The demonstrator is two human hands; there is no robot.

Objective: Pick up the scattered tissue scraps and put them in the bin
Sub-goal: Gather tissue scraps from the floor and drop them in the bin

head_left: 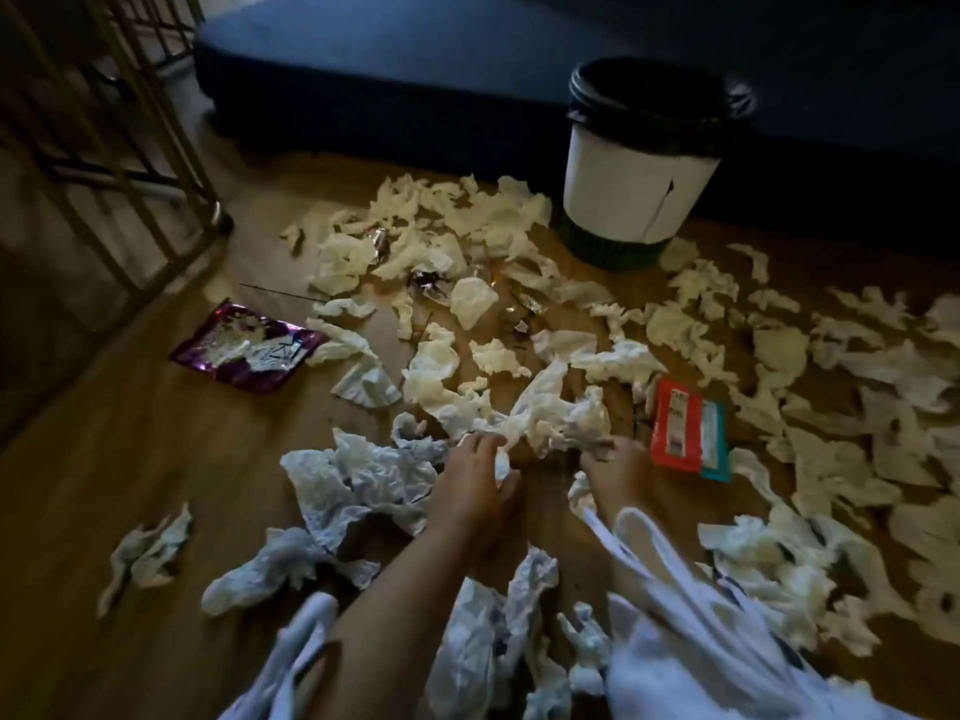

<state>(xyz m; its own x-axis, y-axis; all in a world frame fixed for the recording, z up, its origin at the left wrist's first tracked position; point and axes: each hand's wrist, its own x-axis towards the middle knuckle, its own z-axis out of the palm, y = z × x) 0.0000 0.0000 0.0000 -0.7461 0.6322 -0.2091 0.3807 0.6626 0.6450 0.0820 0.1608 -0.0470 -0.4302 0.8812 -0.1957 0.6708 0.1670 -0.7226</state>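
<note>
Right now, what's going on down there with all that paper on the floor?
A person is clearing up by hand. Their left grip pinches a crumpled tissue clump; the right grip reaches into the same clump, though whether it holds is unclear. Tissue scraps lie all over the wooden floor, with a purple packet and a red and teal packet among them. The bin stands upright farther off, beyond the mess.

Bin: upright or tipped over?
Upright. The bin stands on its base, rim uppermost, scraps lying beside it.
</note>
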